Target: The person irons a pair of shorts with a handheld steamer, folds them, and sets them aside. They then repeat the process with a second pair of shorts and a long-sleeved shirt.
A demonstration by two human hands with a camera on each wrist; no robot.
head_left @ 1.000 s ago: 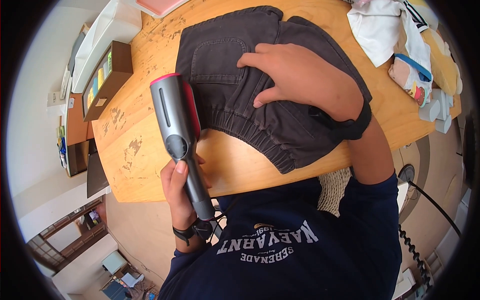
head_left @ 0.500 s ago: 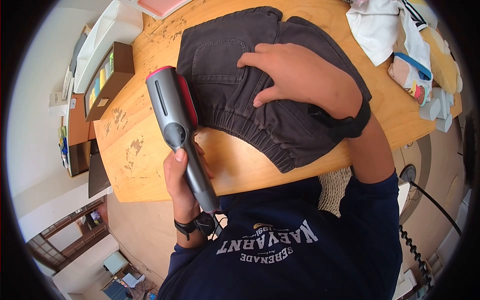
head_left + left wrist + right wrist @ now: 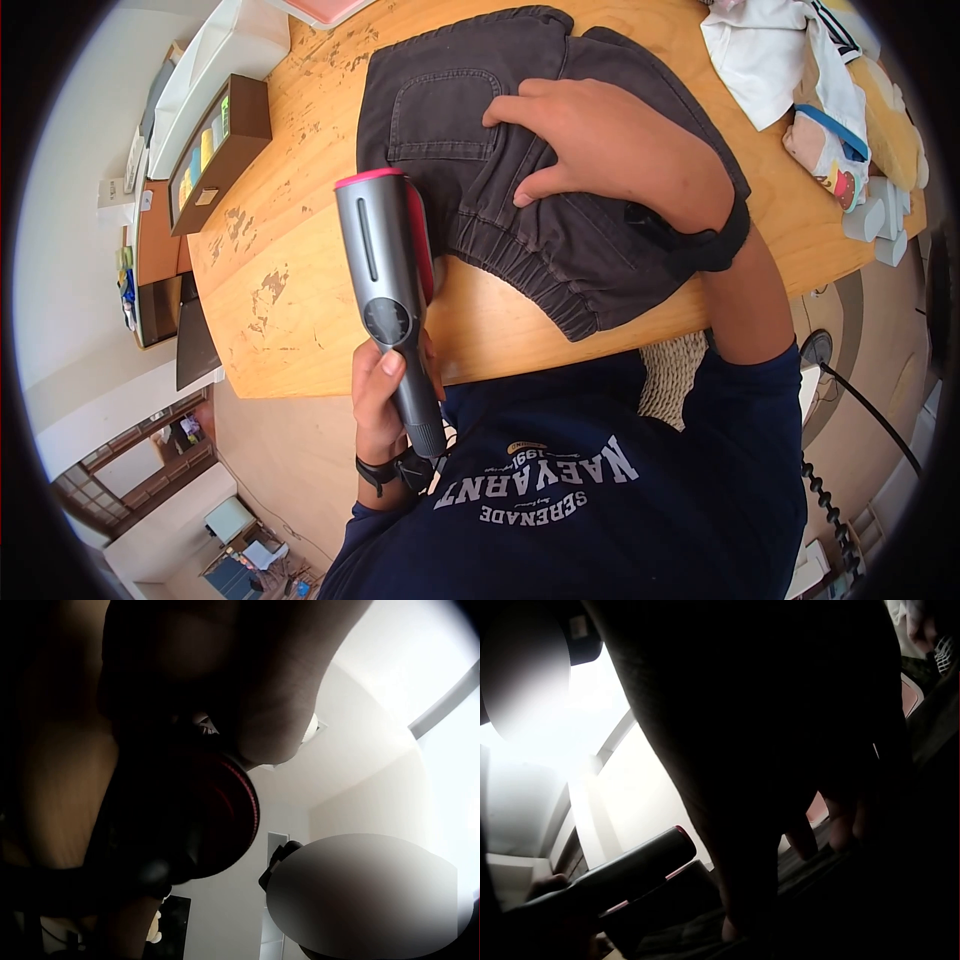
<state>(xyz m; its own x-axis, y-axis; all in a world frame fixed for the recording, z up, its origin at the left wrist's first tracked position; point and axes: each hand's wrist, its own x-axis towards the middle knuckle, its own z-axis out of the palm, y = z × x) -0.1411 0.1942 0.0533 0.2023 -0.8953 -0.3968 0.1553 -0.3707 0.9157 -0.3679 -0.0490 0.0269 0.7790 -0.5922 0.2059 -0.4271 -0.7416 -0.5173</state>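
Observation:
In the head view, dark brown shorts (image 3: 445, 110) with an elastic waistband lie on the wooden table. My left hand (image 3: 380, 395) grips the handle of a grey and pink handheld device (image 3: 385, 260), thumb on its front. The device's head stands over the edge of the shorts, at their left; whether it touches them I cannot tell. My right hand (image 3: 620, 145) rests on the shorts with its fingers spread. The left wrist view shows a dark round end of the device (image 3: 225, 814); the right wrist view shows the device (image 3: 641, 862) beside my shadowed right hand (image 3: 765, 735).
A brown box (image 3: 235, 140) and a white container (image 3: 225, 60) stand at the left edge of the table (image 3: 290, 330). White and coloured cloths (image 3: 765, 60) lie at the upper right, near grey blocks (image 3: 875, 215). Part of a pink tray (image 3: 325, 8) shows at the top.
After a slight shift up and left, my left hand has moved right and towards my body with the device. My right hand keeps its place on the shorts; the whole view has shifted slightly.

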